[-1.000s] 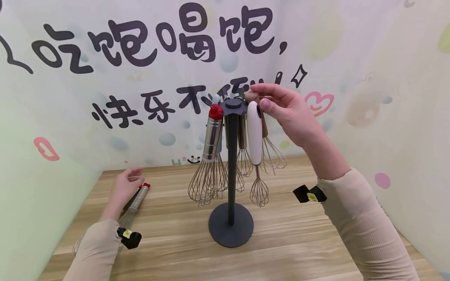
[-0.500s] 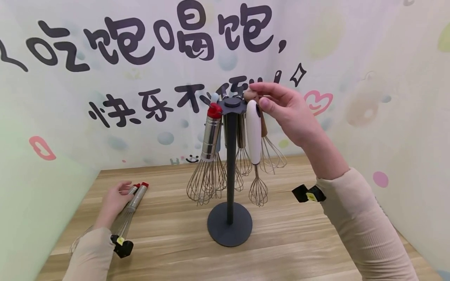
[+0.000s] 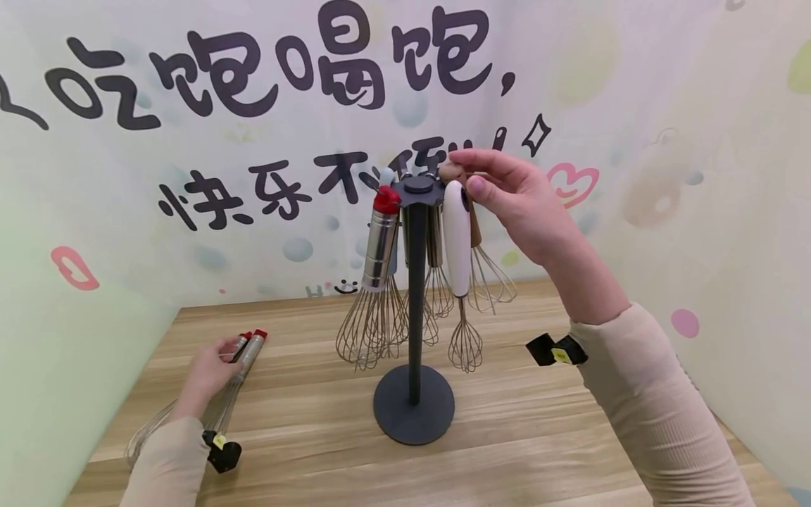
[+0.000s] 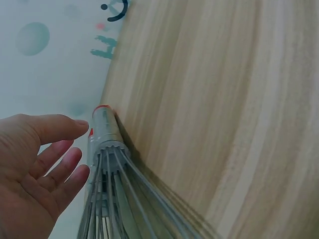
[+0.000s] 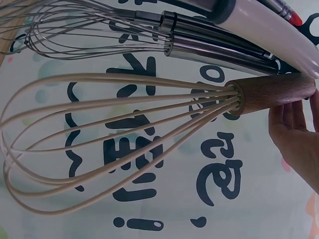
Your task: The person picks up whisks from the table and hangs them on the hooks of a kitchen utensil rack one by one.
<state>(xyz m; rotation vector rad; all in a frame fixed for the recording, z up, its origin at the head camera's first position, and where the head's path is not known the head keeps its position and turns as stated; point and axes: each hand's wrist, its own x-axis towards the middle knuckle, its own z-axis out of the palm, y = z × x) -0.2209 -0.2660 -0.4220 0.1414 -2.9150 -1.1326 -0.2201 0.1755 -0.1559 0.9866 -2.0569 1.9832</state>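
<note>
My right hand point(image 3: 529, 208) pinches the top end of a wooden-handled whisk point(image 5: 274, 93) hanging at the right side of a dark rack point(image 3: 415, 412). In the right wrist view its fingers lie against the end of the handle, and the wire loops point away. My left hand point(image 3: 212, 370) is low at the table's left, beside two silver whisks with red ends. In the left wrist view, its thumb and fingers stand apart next to the nearer silver whisk point(image 4: 105, 127). Much of the second silver whisk point(image 3: 242, 343) is hidden behind hand and wires.
More whisks hang from the rack, among them a white-handled whisk point(image 3: 457, 239) beside my right hand and a red-topped steel whisk point(image 3: 380, 246) at the left. A printed wall point(image 3: 304, 176) stands behind the wooden table point(image 3: 519, 436).
My left hand has come down and leftward to the whisks on the table, then shifted slightly right. My right hand keeps its place at the rack.
</note>
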